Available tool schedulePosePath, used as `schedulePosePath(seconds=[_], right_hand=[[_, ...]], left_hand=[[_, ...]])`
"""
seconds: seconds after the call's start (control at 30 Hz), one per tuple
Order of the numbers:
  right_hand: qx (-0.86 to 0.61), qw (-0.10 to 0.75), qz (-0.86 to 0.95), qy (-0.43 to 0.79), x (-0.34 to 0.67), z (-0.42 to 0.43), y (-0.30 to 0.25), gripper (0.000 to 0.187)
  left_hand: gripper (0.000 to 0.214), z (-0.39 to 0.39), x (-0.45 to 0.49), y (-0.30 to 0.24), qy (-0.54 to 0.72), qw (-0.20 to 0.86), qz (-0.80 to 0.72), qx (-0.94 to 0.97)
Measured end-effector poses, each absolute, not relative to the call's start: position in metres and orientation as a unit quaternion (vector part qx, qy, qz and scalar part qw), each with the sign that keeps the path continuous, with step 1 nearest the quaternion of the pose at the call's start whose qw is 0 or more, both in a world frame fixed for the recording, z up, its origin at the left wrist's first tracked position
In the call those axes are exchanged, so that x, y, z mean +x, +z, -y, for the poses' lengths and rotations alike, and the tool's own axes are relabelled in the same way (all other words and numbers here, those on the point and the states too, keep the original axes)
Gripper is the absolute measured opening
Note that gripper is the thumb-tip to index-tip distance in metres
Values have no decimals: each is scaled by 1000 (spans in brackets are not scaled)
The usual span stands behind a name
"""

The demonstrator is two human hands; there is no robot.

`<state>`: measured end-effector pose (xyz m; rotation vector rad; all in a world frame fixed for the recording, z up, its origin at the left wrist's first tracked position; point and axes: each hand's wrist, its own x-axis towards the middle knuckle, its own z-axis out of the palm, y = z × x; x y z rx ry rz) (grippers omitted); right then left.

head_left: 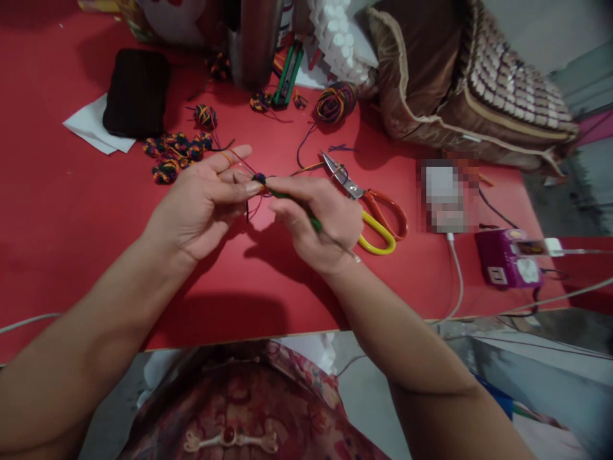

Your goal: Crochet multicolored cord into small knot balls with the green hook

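Left hand [205, 204] pinches a tiny, barely started yarn round [259, 178]; right hand [320, 223] fingers grip a green crochet hook [315, 223]. Finished rounds [175, 154] cluster toward the table's [71, 211] far edge.

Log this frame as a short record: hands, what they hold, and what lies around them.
Left hand: pinches a small yarn piece between thumb and fingers
Right hand: holds a green hook, tip at the yarn piece
Table: red
Scissors: lying on the table just past the right hand
Yarn ball: far side, next to a brown bag
Yarn heap: small multicolour pieces beyond the left hand
Black pouch: on white paper, far left
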<state>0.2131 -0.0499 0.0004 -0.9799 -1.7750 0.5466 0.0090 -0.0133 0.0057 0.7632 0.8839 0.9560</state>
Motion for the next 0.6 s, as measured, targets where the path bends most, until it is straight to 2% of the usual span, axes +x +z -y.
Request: schedulePosePath(seconds=[0.13,0.2,0.3,0.4,0.5,0.6], right_hand=[[-425,398,796,168,211,42,-6,45],[-432,372,811,131,208,38,-12,47],[-426,385,813,97,205,36,-19,47],[-428,401,803,105,205,39,-21,52],[-422,421,792,132,206,44,-18,45],[-402,463,784,99,208,49,-13,33]], left_hand=[[68,14,9,3,427,737,-398,342],[68,14,13,2,462,714,-396,347],[85,15,21,-1,536,631,-380,413],[102,15,25,-7,555,562,-357,499],[94,14,25,-12,560,514,-339,554],[81,10,22,-16,580,468,-339,574]])
